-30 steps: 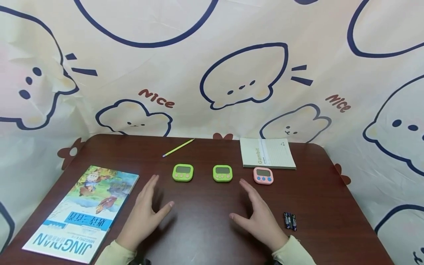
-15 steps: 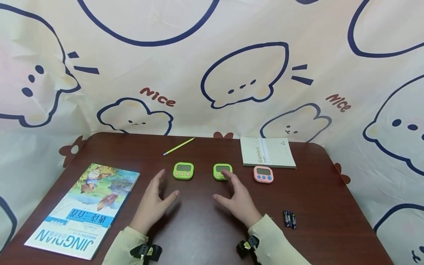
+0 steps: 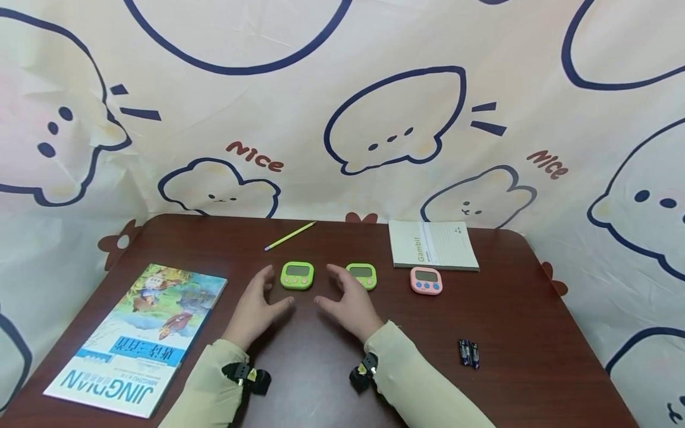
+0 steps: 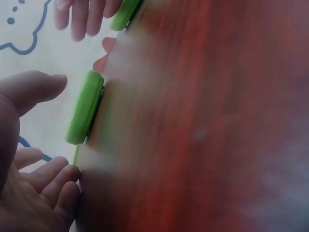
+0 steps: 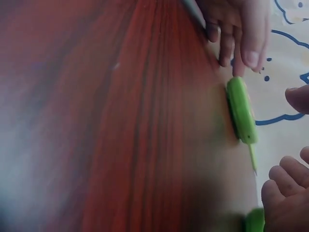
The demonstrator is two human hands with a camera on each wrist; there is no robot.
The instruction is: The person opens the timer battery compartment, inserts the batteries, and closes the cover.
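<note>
Two green timers and a pink timer (image 3: 426, 281) lie in a row on the brown table. My left hand (image 3: 255, 312) is just left of the left green timer (image 3: 297, 276), thumb apart from the fingers, holding nothing. My right hand (image 3: 350, 303) hovers between the two green ones, also holding nothing, and partly covers the left edge of the right green timer (image 3: 364, 276). In the left wrist view the left green timer (image 4: 85, 107) sits apart from the thumb and fingertips. The right wrist view shows that same timer (image 5: 241, 110) between both hands.
A picture book (image 3: 140, 339) lies at the left. Behind the timers are a yellow-green pencil (image 3: 290, 236) and a notepad (image 3: 432, 245). Two small batteries (image 3: 468, 354) lie at the right. A patterned cloth (image 3: 299, 119) hangs behind the table (image 3: 514, 309).
My right hand has moved left, from beside the pink timer past the right green timer. My left hand has shifted slightly right and forward, closer to the left green timer.
</note>
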